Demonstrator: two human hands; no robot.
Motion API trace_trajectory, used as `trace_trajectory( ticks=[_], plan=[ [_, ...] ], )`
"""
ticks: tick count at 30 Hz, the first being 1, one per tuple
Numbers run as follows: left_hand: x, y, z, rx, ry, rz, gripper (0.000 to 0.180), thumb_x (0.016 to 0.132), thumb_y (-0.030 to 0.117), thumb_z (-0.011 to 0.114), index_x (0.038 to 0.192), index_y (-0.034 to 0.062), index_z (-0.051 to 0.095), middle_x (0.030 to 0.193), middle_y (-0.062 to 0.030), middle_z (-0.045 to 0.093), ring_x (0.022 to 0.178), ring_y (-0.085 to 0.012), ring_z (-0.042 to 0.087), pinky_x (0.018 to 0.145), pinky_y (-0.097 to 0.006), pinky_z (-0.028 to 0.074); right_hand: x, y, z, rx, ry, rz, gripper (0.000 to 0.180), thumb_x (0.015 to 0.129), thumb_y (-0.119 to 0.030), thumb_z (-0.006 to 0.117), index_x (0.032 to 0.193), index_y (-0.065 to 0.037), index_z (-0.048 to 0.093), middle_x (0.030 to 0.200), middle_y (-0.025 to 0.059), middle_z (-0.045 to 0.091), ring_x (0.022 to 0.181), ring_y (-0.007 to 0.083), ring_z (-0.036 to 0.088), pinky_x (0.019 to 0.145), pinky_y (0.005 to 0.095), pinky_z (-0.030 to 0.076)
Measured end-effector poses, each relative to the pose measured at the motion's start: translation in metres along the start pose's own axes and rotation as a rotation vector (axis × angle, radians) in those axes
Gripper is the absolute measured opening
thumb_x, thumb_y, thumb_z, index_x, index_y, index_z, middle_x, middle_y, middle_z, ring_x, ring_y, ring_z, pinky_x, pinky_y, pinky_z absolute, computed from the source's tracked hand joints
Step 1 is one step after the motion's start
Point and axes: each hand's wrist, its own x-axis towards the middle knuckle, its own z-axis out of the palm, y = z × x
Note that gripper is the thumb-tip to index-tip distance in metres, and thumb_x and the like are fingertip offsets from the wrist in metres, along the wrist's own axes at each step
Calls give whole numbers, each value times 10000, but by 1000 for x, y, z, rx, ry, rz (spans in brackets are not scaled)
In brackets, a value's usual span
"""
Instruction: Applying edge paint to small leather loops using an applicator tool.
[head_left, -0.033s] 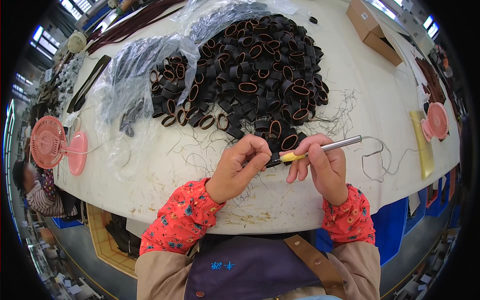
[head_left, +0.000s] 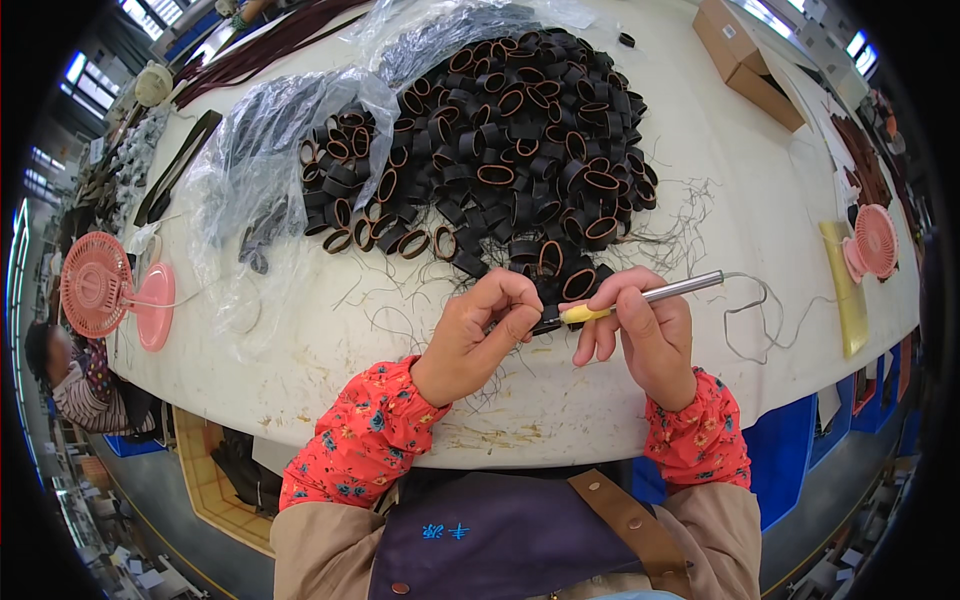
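Observation:
My right hand (head_left: 652, 335) is closed round a corded pen-shaped tool (head_left: 685, 286) with a silver barrel and a yellow front part. Its tip points left, close to the fingertips of my left hand (head_left: 478, 335). There, my left thumb and forefinger pinch a small black loop (head_left: 547, 322), mostly hidden behind the fingers; whether the tip touches it I cannot tell. Just beyond both hands lies a big heap of black loops (head_left: 520, 150) with brown inner edges, seemingly leather keepers. Loose dark threads (head_left: 400, 320) are scattered round the heap.
A clear plastic bag (head_left: 260, 150) covers the heap's left side. Pink fans stand left (head_left: 97, 283) and right (head_left: 872, 243). The tool's thin cable (head_left: 765, 320) runs right, towards a yellow strip (head_left: 843, 290). A cardboard box (head_left: 745, 65) sits far right. Another person (head_left: 80, 385) is at the left.

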Motion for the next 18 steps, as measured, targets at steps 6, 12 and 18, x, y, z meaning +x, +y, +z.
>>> trace_trajectory(
  ticks=[6,12,18],
  plan=[
    [0,1,1,-15,21,4,63,941,61,514,988,28,488,838,2,522,727,-53,519,657,-202,449,0,-1,-1,-9,-10,6,266,998,-213,414,1002,29,524,857,124,595,604,122,576,594,302,540],
    [0,7,1,-61,17,-86,74,957,69,488,1011,25,464,880,-17,542,763,-64,551,638,-202,467,7,0,4,-127,70,-190,181,948,-131,528,1055,14,542,875,120,606,743,165,621,731,301,521],
    [2,0,2,-141,47,7,89,957,33,446,1040,13,469,1024,-73,584,688,-65,564,601,-183,460,10,3,6,-684,2,-267,321,765,-12,715,1063,-54,602,949,93,636,802,197,621,706,283,500]
  ],
)
